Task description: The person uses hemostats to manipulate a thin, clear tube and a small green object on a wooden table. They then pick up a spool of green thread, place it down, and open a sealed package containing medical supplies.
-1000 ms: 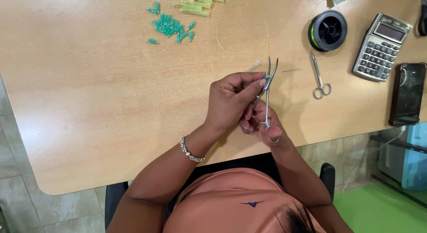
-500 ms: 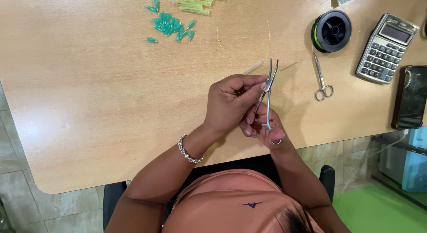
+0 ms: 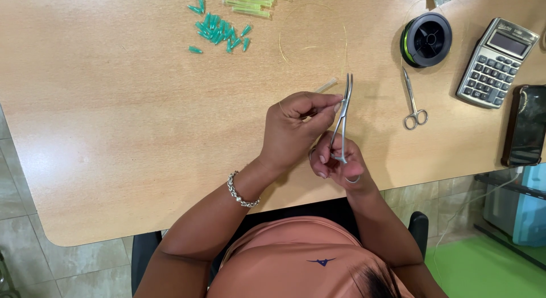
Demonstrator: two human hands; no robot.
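Gripping the forceps (image 3: 343, 118) by their ring handles, the right hand (image 3: 336, 164) holds them upright above the bench (image 3: 114, 133), tips pointing away. Just beside it, the left hand (image 3: 296, 127) is pinched narrow on a pale tube (image 3: 325, 85) at the forceps' shaft. Scissors (image 3: 414, 101) lie just right of the hands, a spool (image 3: 426, 40) beyond them, green beads (image 3: 219, 31) well off to the left.

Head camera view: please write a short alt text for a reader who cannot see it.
Seen from above, a person at a wooden table holds slim metal forceps in the right hand, while the left hand pinches something small at their tips. Farther off lie green plastic tips, small scissors, a spool and a calculator.
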